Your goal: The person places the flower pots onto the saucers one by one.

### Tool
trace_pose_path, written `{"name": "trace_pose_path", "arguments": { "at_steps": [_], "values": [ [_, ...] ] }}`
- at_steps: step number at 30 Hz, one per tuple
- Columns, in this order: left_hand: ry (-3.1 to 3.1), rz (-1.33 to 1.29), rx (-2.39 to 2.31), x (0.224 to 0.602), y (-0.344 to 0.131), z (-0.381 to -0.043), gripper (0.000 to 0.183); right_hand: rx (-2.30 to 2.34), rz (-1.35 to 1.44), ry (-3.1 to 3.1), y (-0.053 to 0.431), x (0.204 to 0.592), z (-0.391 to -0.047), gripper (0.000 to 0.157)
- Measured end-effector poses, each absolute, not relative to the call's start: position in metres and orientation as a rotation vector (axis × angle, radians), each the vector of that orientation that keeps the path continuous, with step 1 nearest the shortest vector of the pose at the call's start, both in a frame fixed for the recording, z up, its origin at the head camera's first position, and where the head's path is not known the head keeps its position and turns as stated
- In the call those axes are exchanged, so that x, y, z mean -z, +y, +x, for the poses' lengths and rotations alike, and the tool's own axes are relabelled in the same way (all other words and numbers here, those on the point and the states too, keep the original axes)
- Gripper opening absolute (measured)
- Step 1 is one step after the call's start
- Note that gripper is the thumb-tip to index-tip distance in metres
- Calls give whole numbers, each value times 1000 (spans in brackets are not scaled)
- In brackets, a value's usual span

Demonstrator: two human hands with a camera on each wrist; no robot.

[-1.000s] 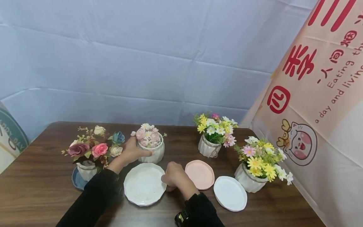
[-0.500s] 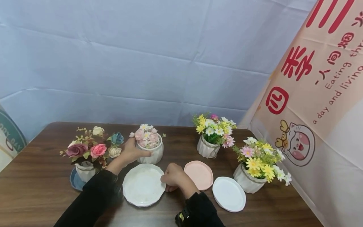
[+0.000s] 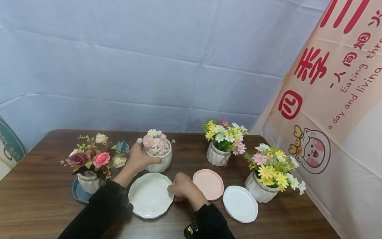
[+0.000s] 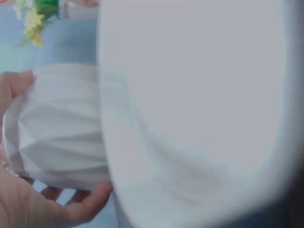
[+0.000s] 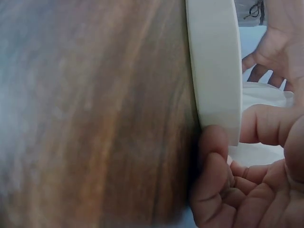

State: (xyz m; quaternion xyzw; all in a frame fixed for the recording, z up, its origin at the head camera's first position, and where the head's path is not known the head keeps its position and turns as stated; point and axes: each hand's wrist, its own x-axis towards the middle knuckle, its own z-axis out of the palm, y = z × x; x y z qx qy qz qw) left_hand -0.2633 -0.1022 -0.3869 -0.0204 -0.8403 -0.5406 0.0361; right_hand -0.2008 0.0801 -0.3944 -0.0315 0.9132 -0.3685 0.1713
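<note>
My left hand (image 3: 140,161) curls round a white ribbed flowerpot (image 3: 163,163) of pale pink blooms and small daisies, behind a large white plate (image 3: 150,196). In the left wrist view, thumb and fingers span the faceted side of the pot (image 4: 61,128), with the plate (image 4: 199,104) filling the right. At the plate's right edge, my right hand (image 3: 182,186) pinches the rim. The right wrist view shows the thumb and curled fingers of this hand (image 5: 251,180) on the pale plate edge (image 5: 216,71). Whether the plate is lifted, I cannot tell.
Left stands a pot of mixed roses (image 3: 91,182) on a blue saucer (image 3: 78,194). A pink saucer (image 3: 208,184) and a white saucer (image 3: 240,204) lie to the right. Two daisy pots, one further back (image 3: 218,155) and one nearer (image 3: 261,188), stand beyond them.
The head view has drifted a little, shifting most of the scene slightly left. Both hands keep their holds on the flowerpot and the plate, with hardly any visible movement.
</note>
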Motion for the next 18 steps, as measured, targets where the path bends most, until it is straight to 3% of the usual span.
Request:
{"name": "trace_pose_path", "arguments": {
  "at_steps": [18],
  "values": [
    [-2578,-50,1762,368,-100,-245,94,1028,-96,2618,80,397,-200,29]
  ]
}}
